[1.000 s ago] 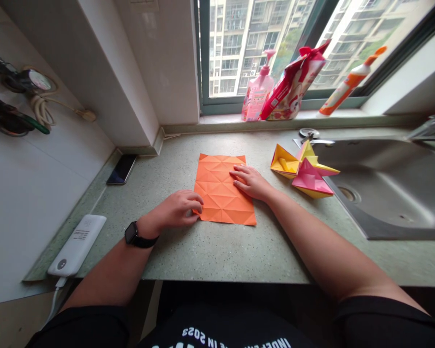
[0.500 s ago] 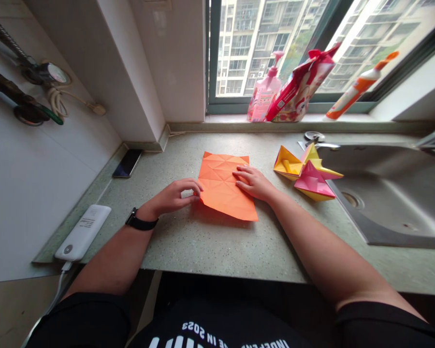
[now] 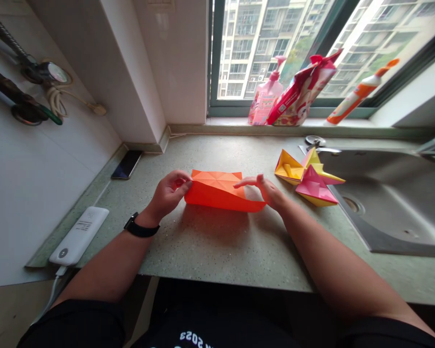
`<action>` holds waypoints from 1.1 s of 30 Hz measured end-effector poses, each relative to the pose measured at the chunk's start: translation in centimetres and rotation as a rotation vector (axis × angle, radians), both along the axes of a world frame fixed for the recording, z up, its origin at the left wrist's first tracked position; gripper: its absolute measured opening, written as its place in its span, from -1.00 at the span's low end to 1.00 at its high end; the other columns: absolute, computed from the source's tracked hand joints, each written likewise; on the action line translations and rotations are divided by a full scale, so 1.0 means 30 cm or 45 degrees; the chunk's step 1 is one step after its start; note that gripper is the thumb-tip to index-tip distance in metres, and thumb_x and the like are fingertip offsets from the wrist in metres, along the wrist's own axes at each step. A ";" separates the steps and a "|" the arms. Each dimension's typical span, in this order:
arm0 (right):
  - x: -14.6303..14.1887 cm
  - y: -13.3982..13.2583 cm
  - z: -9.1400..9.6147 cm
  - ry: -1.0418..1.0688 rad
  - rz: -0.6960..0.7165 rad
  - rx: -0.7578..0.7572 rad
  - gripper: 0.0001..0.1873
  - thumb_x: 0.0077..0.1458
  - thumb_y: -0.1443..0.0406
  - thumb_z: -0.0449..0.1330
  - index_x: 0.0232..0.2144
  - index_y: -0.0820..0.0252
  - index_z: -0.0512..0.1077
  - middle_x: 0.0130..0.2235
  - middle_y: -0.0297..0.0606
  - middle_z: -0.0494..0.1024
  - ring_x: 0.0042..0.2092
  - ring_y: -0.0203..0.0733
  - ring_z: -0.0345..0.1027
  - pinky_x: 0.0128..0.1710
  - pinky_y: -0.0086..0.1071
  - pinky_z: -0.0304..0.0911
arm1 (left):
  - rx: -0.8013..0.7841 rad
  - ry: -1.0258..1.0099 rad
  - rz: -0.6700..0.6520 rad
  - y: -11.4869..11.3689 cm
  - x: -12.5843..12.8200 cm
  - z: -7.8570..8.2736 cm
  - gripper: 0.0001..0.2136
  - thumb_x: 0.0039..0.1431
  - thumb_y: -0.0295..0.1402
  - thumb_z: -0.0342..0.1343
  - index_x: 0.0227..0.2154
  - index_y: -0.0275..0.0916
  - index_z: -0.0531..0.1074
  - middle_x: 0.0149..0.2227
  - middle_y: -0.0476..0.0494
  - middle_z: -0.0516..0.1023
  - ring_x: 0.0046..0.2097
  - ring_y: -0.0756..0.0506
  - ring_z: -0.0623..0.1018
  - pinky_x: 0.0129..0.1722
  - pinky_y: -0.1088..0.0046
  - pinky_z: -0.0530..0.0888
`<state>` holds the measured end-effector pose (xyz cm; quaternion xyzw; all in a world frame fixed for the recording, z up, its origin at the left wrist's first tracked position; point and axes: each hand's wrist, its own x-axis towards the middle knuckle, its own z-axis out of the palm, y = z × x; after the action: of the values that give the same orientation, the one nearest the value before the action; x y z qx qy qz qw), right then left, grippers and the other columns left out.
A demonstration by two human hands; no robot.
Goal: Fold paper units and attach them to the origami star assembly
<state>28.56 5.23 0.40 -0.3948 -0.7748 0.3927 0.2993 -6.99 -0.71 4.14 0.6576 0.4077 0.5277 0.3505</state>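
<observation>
A creased sheet of orange paper (image 3: 217,191) is on the countertop between my hands, its near edge lifted and curving over towards the far side. My left hand (image 3: 169,193) pinches the lifted edge at the left corner between thumb and fingers. On the other side, my right hand (image 3: 266,190) has its fingers stretched out over the paper's right part, thumb raised, and the lifted right corner touches or nearly touches its palm side. To the right of that hand sit folded paper shapes (image 3: 315,186) in yellow, orange and pink.
A steel sink (image 3: 371,249) is set into the counter at the right. A phone (image 3: 126,164) and a white power bank (image 3: 80,237) with a cable lie at the left. On the windowsill stand a pink pump bottle (image 3: 264,99), a red bag (image 3: 302,94) and an orange-white bottle (image 3: 355,96).
My left hand has lifted the paper's near edge up and away from me. The sheet has shifted slightly left, and my right hand has risen from lying flat on it.
</observation>
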 end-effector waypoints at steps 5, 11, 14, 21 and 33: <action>0.021 -0.019 0.042 0.171 0.002 -0.154 0.15 0.12 -0.60 -0.25 -0.10 0.05 0.74 -0.09 -0.06 0.78 0.13 0.29 0.62 0.20 0.15 0.50 | -0.020 0.000 0.271 0.008 0.030 -0.045 -0.71 0.40 -0.05 0.29 -0.19 -0.18 0.50 -0.33 -0.03 0.55 -0.33 -0.02 0.55 -0.33 0.51 0.49; 0.002 -0.013 0.046 0.111 -0.112 -0.053 -0.41 0.18 -0.27 0.36 -0.13 0.04 0.74 -0.07 -0.14 0.79 0.01 0.14 0.68 0.17 0.09 0.53 | -0.049 0.005 0.298 0.020 0.032 -0.075 -0.71 0.41 -0.05 0.27 -0.06 -0.15 0.49 -0.25 -0.05 0.58 -0.27 -0.05 0.60 -0.29 0.47 0.55; 0.003 -0.008 0.037 0.171 -0.192 0.000 -0.46 0.19 -0.23 0.37 -0.12 0.04 0.73 -0.09 -0.17 0.80 -0.02 0.09 0.68 0.15 0.06 0.54 | 0.006 0.071 0.278 0.025 0.021 -0.075 -0.72 0.41 -0.06 0.27 -0.04 -0.15 0.52 -0.24 -0.06 0.59 -0.27 -0.05 0.60 -0.25 0.46 0.55; 0.010 0.006 0.015 -0.050 -0.322 0.276 -0.62 0.30 -0.08 0.28 -0.24 0.04 0.72 -0.23 -0.21 0.78 -0.20 0.01 0.65 -0.11 -0.11 0.54 | 0.160 0.305 0.302 0.067 0.018 -0.095 -0.82 0.45 -0.20 0.22 -0.17 -0.19 0.62 -0.20 -0.12 0.66 -0.26 -0.08 0.61 -0.20 0.39 0.57; -0.003 0.060 -0.060 -0.322 -0.517 0.488 -0.76 0.29 0.15 0.21 -0.14 0.02 0.66 -0.25 -0.20 0.74 -0.24 0.01 0.59 -0.16 -0.16 0.49 | 0.477 0.819 0.024 0.038 0.117 -0.117 -0.70 0.47 -0.32 0.15 0.20 -0.13 0.52 0.33 -0.28 0.48 0.44 -0.33 0.39 0.49 -0.13 0.30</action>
<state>28.47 7.02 -1.40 -0.5235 -0.7712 0.1193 0.3420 -3.49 0.42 0.63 0.8387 0.3995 0.3629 0.0731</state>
